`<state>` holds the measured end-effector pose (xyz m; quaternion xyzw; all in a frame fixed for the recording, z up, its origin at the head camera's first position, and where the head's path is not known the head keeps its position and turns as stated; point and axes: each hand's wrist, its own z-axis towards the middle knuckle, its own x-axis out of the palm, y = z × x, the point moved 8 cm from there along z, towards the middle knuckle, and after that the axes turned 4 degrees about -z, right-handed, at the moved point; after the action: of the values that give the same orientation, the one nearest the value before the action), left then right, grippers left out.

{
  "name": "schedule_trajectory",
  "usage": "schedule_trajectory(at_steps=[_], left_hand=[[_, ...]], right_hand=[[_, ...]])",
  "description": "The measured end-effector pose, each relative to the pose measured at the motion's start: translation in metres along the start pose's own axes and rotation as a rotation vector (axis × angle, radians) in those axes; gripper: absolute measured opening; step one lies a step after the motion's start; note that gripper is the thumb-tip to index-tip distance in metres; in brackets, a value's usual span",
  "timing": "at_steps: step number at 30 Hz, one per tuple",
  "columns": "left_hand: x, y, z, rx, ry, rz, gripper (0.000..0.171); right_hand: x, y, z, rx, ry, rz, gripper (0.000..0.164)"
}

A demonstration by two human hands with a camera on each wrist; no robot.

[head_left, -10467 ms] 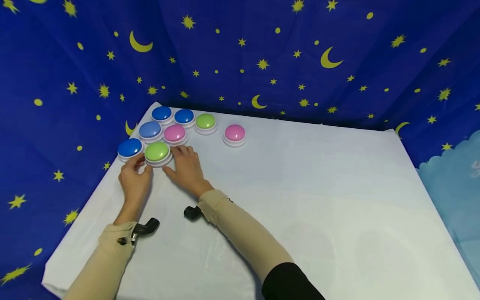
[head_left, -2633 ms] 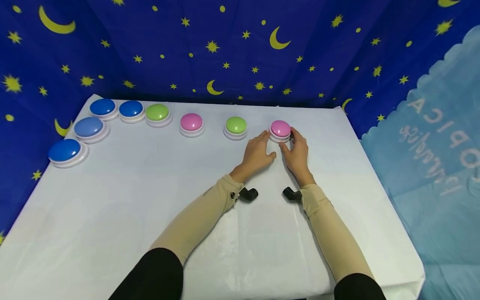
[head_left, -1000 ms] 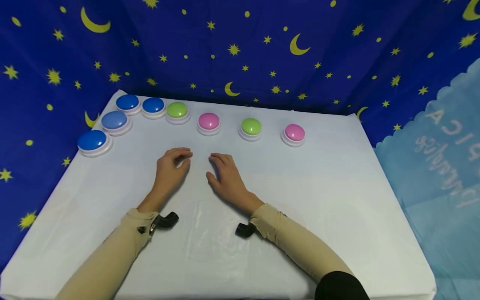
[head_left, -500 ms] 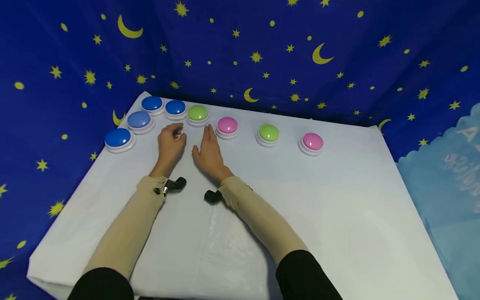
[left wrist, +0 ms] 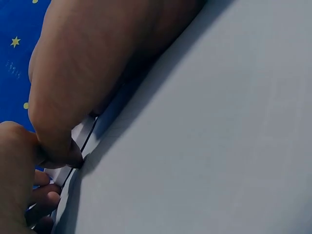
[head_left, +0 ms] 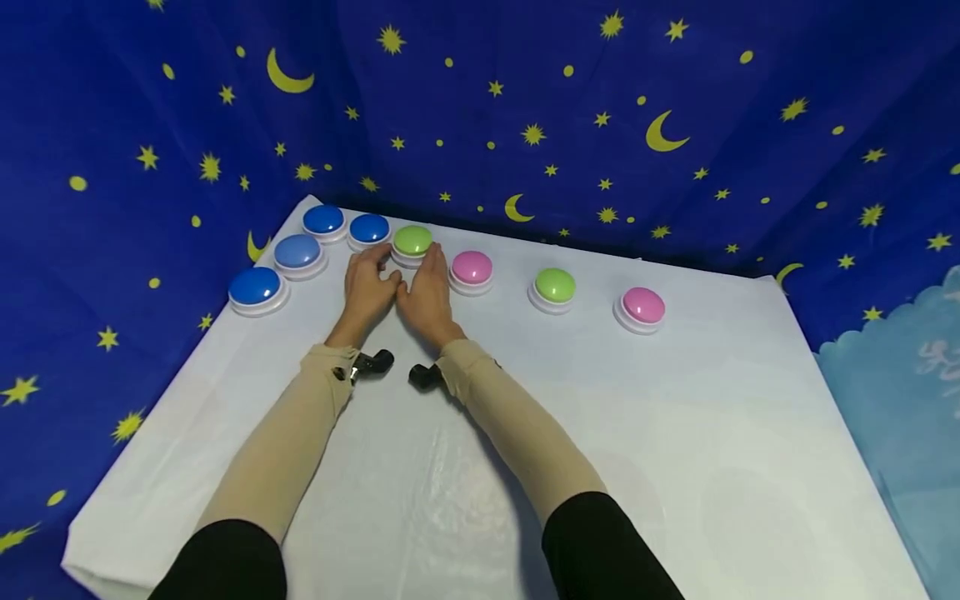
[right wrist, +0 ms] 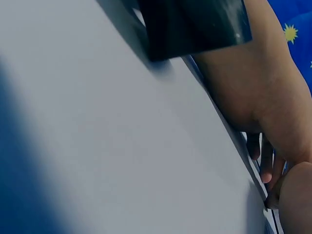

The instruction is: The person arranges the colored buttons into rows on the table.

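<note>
Leftmost green button (head_left: pixel 413 239) is now flanked by fingers (head_left: pixel 434 260), unlike before.

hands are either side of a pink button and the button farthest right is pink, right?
Not quite: the head view shows the left hand and right hand on either side of a green button, not a pink one. The button farthest right is pink.

The head view looks from above, forward and down, across the tabletop (head_left: pixel 712 433) to the starry curtain (head_left: pixel 465 92). Both wrist views look from very near, turned sideways: the left has this curtain at left, the right at right. They share left grip (head_left: pixel 369 287) and right grip (head_left: pixel 427 302).
</note>
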<state>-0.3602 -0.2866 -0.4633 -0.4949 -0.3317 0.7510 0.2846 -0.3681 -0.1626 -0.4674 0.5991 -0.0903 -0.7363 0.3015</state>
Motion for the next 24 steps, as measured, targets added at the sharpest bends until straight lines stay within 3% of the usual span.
schedule_trajectory(at_steps=[4,8,14,19,24], left_hand=[[0.002,-0.002,-0.005,-0.001,0.027,0.025,0.058],[-0.001,-0.002,-0.011,-0.031,0.014,-0.018,0.056],[-0.015,-0.004,-0.026,-0.064,-0.095,-0.153,0.048],[-0.023,-0.006,-0.045,-0.094,-0.171,-0.260,0.037],[-0.026,-0.010,-0.074,-0.099,-0.175,-0.248,0.031]], right_hand=[[-0.002,-0.002,-0.005,0.005,0.020,0.002,0.090],[-0.004,-0.004,-0.011,0.009,0.035,0.017,0.091],[-0.006,0.002,-0.029,-0.058,0.054,0.090,0.094],[-0.011,0.003,-0.050,-0.097,0.087,0.098,0.097],[-0.022,-0.003,-0.078,-0.136,0.106,0.103,0.097]])
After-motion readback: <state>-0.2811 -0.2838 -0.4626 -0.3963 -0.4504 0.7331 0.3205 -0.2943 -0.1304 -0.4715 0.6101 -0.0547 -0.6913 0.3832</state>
